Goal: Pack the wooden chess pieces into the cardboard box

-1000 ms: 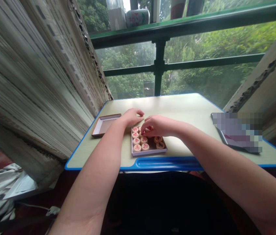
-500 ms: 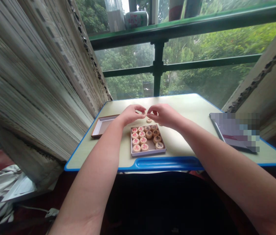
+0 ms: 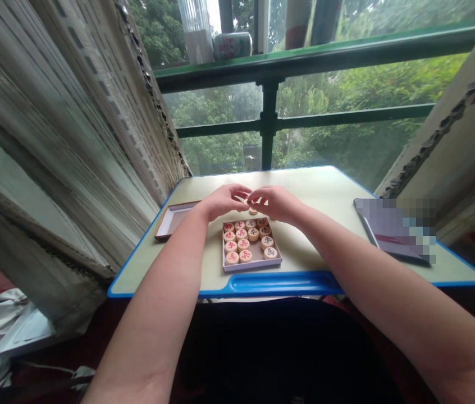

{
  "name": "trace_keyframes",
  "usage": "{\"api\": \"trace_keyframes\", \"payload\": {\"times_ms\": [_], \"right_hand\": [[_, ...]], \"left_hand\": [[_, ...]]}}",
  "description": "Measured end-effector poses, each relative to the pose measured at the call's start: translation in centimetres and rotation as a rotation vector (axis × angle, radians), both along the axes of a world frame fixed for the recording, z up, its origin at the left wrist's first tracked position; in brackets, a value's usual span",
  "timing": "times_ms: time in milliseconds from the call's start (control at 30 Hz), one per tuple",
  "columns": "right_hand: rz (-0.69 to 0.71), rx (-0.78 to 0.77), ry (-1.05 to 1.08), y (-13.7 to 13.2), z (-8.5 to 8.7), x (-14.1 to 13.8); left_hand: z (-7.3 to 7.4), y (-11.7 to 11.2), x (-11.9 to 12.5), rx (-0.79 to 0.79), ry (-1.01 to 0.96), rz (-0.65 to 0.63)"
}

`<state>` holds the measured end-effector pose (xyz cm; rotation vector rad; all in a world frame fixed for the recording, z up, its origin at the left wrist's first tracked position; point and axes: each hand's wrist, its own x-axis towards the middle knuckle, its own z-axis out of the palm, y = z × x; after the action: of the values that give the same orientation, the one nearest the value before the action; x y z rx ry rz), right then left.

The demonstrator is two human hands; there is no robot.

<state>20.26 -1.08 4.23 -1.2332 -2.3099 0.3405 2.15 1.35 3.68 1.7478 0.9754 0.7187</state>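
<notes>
Beyond an open box, my left hand (image 3: 224, 202) and my right hand (image 3: 277, 202) meet with curled fingers at a small round wooden Chinese chess piece (image 3: 246, 202), mostly covered by the fingertips. Just below lies another chess piece (image 3: 253, 211) on the table. Part of a further piece (image 3: 272, 218) peeks out under my right hand. Nearer to me, the shallow box (image 3: 251, 267) holds rows of chess pieces, red characters on the left and black ones on the right. One gap shows its bare bottom in the front, between a red and a black piece.
The box lid (image 3: 173, 220) lies left, partly behind my left forearm. A dark flat tablet-like device (image 3: 391, 233) rests at the table's right. The pale table (image 3: 313, 247) has a blue edge and a blue front groove (image 3: 282, 282). Curtains hang at both sides of the window.
My right fingertips have moved left to my left fingertips, covering more of the piece between them. The whole view has shifted slightly. The pieces in the box look the same.
</notes>
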Motion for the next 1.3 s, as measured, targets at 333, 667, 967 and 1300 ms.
{"api": "trace_keyframes", "payload": {"times_ms": [333,667,967,1300], "right_hand": [[0.07,0.097,0.068,0.4,-0.2,0.5],[0.064,0.149,0.024,0.1,0.3,0.6],[0.033,0.046,0.039,-0.1,0.4,0.4],[0.035,-0.005,-0.055,-0.6,1.2,0.3]], "left_hand": [[0.0,-0.1,-0.2,-0.058,-0.114,-0.07],[0.5,-0.5,-0.1,-0.166,-0.21,-0.094],[0.0,-0.1,-0.3,-0.13,-0.186,-0.071],[0.2,-0.2,-0.3,-0.124,-0.143,-0.155]]}}
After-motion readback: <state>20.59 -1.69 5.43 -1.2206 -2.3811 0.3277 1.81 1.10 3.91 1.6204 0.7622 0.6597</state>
